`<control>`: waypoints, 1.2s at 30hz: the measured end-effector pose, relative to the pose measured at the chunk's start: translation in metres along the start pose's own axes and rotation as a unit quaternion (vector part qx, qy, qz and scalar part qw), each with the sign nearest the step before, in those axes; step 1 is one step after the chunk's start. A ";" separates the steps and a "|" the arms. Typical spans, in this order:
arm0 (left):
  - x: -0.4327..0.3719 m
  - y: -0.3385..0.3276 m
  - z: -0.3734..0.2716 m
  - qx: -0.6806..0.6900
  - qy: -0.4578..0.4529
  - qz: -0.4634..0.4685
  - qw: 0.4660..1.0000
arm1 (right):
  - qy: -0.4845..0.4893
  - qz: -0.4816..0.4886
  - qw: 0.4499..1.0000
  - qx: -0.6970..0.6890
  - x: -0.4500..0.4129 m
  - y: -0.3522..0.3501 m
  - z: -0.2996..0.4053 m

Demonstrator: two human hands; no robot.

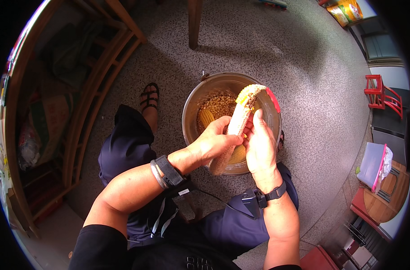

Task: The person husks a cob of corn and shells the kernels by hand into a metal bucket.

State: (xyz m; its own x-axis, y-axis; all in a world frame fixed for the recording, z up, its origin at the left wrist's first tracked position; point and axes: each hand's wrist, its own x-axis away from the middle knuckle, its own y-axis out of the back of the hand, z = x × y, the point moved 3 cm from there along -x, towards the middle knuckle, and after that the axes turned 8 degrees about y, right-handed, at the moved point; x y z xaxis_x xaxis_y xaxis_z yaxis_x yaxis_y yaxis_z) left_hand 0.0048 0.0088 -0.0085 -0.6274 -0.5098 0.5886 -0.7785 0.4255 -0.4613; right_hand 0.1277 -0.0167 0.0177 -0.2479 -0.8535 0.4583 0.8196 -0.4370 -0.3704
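Note:
My left hand point(214, 139) grips a mostly stripped corn cob point(239, 120), thumb across it. Yellow kernels point(248, 94) remain on the cob's far end; the rest of its visible side is bare. My right hand point(261, 145) is close against the cob's right side, thumb raised, fingers partly hidden behind it. Below both hands stands a round metal bucket point(188, 111) with a red grip point(273, 100) at its right rim. Loose corn kernels point(222, 101) lie inside, with one corn ear point(206, 117) at the left and another ear point(238, 154) partly covered by my hands.
The bucket stands between my feet on a speckled floor point(171, 67). A wooden shelf frame point(90, 87) is at the left, and a wooden leg point(194, 23) stands ahead. Along the right are a small red chair point(375, 91) and a plastic bin point(370, 165). A cable point(218, 199) crosses my lap.

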 end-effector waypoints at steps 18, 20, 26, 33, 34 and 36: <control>-0.001 0.000 0.006 -0.047 -0.039 0.025 0.998 | 0.018 -0.015 0.999 -0.025 -0.003 0.009 -0.007; -0.001 0.001 0.007 -0.052 -0.039 0.026 0.998 | 0.018 -0.010 1.000 -0.017 -0.003 0.012 -0.008; 0.004 -0.002 0.000 -0.037 -0.036 0.027 0.998 | 0.026 -0.011 1.000 -0.005 -0.002 0.010 -0.005; 0.001 0.002 0.004 -0.054 -0.035 0.018 0.998 | 0.012 0.013 1.000 0.000 0.000 0.009 -0.003; 0.001 0.001 0.003 -0.054 -0.035 0.018 0.998 | 0.002 0.018 1.000 0.006 0.001 0.009 -0.002; 0.002 0.000 0.001 -0.052 -0.023 0.008 0.998 | 0.012 0.016 1.000 0.011 0.000 0.009 -0.005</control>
State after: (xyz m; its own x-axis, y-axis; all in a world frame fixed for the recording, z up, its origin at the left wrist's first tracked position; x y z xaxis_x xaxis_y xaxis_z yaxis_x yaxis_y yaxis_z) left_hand 0.0029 0.0067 -0.0082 -0.6416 -0.5356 0.5491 -0.7642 0.5079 -0.3976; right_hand 0.1326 -0.0221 0.0097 -0.2335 -0.8740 0.4262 0.8387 -0.4028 -0.3664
